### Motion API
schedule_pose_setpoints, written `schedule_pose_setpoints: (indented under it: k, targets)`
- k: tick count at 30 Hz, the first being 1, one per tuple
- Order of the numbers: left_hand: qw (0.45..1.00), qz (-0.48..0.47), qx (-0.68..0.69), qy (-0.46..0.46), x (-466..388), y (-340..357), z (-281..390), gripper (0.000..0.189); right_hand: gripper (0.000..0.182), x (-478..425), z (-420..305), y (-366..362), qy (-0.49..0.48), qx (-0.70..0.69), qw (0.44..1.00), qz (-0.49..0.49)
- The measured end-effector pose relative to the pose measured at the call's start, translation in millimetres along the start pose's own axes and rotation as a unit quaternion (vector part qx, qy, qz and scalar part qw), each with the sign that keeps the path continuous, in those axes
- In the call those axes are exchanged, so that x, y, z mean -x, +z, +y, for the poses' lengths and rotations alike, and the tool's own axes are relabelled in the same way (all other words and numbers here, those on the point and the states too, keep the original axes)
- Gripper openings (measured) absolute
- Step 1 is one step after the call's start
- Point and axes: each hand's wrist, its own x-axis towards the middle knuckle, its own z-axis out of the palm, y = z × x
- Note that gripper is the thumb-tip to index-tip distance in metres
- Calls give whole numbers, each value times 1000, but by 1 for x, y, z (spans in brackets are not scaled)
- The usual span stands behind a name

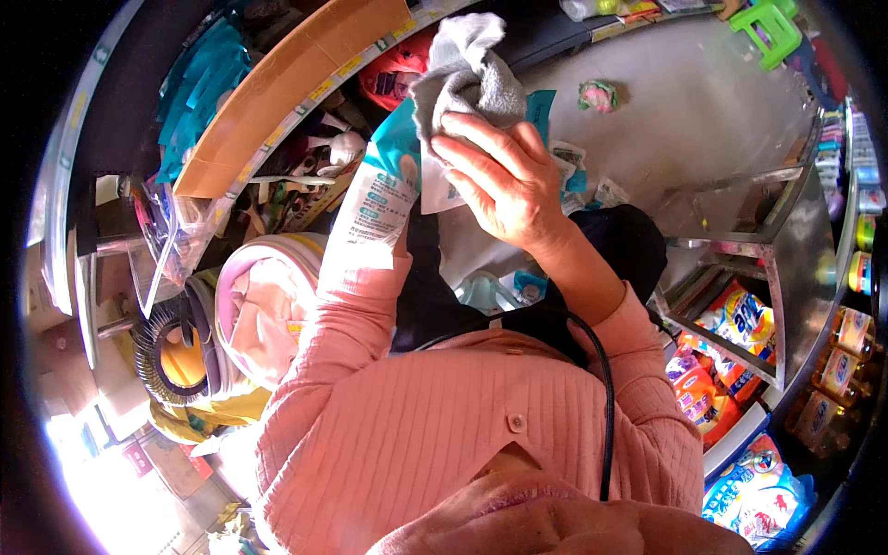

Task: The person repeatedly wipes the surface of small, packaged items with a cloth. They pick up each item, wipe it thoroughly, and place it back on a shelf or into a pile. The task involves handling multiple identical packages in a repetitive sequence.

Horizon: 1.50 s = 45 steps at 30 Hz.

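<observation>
My right hand point(510, 177) presses a bunched grey cloth point(479, 94), its fingers spread over the fabric. Under and beside the cloth, a teal-and-white plastic packet point(378, 201) with printed writing lies over my left hand and wrist. The packet hides my left fingers, but it is held up at the end of that arm. Another teal edge point(541, 107) shows behind the cloth; whether it belongs to the same packet I cannot tell. Below my hands, several small teal-and-white packets point(569, 166) lie near my dark-trousered knee point(617, 250).
At left, a shelf with a cardboard strip point(291, 90) holds teal packages point(201, 97). A pink round container point(267, 305) and a coiled ribbed hose point(170, 347) stand near my left elbow. At right are a metal frame point(798, 277) and detergent bags point(742, 319). A crumpled wrapper point(597, 96) lies on the floor.
</observation>
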Motion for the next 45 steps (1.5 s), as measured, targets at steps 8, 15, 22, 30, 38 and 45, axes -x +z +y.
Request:
schedule_pose_setpoints:
  k: [8,15,22,30,38,45]
  targets:
    - [981,-59,181,-32,5,3,2,22,19,20,83,9,332,-289,896,56]
    - [972,-120,197,-42,1,9,15,17,54,34,95,-2,507,-608,608,-60]
    - [969,-146,194,-45,-12,8,20,13,74,16,77,-30,427,-730,533,-26]
    - [988,-42,-60,135,-25,-30,-4,27,21,8,68,-40,498,-489,716,-23]
    - [995,-51,-83,38,-23,-5,27,32,35,18,99,-44,497,-589,628,105]
    - [974,-74,-160,139,-25,39,11,73,33,25,74,-16,437,-801,408,-44]
